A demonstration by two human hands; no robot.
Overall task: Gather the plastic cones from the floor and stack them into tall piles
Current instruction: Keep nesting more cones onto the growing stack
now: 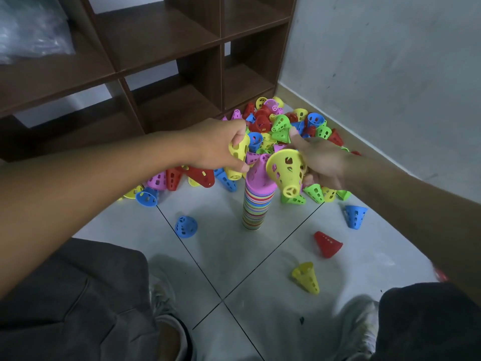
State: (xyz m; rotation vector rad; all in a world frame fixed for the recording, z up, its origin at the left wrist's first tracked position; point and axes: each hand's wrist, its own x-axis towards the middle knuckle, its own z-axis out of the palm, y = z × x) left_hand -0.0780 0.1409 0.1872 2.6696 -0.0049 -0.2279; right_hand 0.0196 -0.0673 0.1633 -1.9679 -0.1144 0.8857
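While each grip clamps a yellow cone, left hand (221,149) and right hand (322,165) flank the stack (256,204) | step: stacking | next: seat your right cone (286,173) squarely on top.

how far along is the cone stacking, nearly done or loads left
Early days. Done: one tall striped stack stands on the floor tiles, a pink cone on top. In hand: the left hand grips a yellow cone, and the right hand holds another yellow cone beside the stack. Left: the big heap by the shelf, plus strays such as the red cone.
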